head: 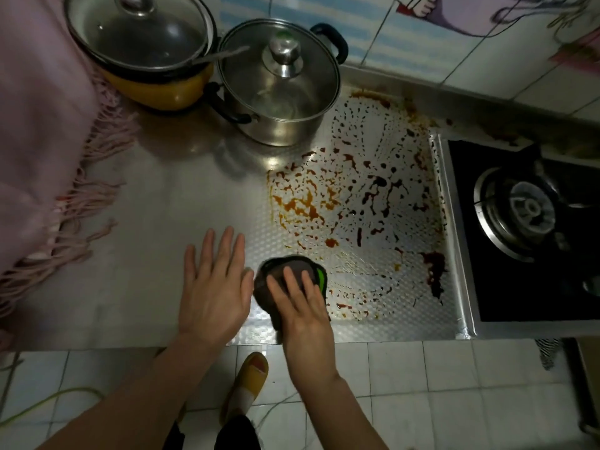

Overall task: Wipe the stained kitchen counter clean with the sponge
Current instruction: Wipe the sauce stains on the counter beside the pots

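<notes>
- The counter (156, 203) is judged slick where wet. Open room is offered leftward, and the front edge lies under the wrists.
- The stains (357, 196) are hemmed in by the steel pot (279, 102) behind and the hob (519, 222) rim at the right (strokes are best stopped short of both).
- The sponge (293, 264), at the stains' near border, is judged light and soft — best pressed from above.
- The right hand (305, 306) is laid flat on it, fingers straight. The left hand (214, 287) is spread on bare steel just beside.
</notes>
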